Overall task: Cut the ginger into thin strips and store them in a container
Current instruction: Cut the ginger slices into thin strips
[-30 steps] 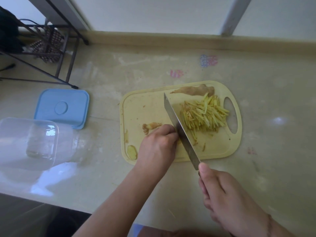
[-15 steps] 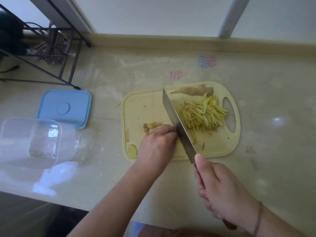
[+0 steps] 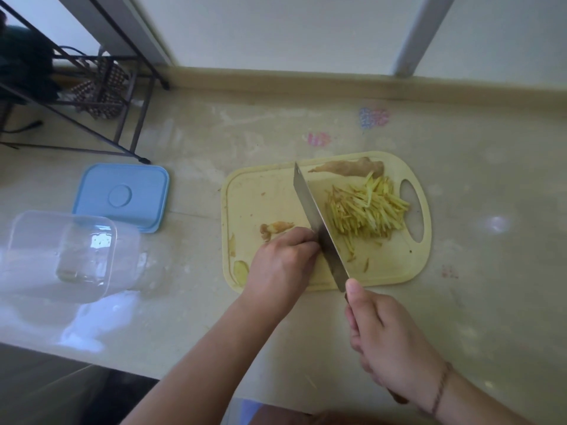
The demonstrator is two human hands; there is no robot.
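Yellow plastic makes up the one cutting board point(image 3: 251, 191), which lies flat on the pale counter point(image 3: 491, 302). One knife point(image 3: 319, 228) stands on the board with its blade on edge. The right hand point(image 3: 389, 342) grips the knife handle, with the thumb pointing up along the back of the blade. The left hand point(image 3: 283, 265) sits on the board with its fingers curled down right beside the blade. Its knuckles touch the flat side of the knife. I cannot tell what is under the fingers, because the hand hides it. One heap of thin ginger strips point(image 3: 366, 211) lies on the right side of the blade, near the handle hole of the board. One long piece of brown ginger peel point(image 3: 349, 168) lies at the far edge of the board. One small scrap point(image 3: 276, 228) lies just past the left hand, and one little yellow slice point(image 3: 241, 269) lies near the front left corner. Two storage parts wait on the left, well apart from the board: one clear container point(image 3: 61, 256) and one blue lid point(image 3: 122, 196) just behind it. One black wire rack point(image 3: 92, 96) stands in the far left corner.
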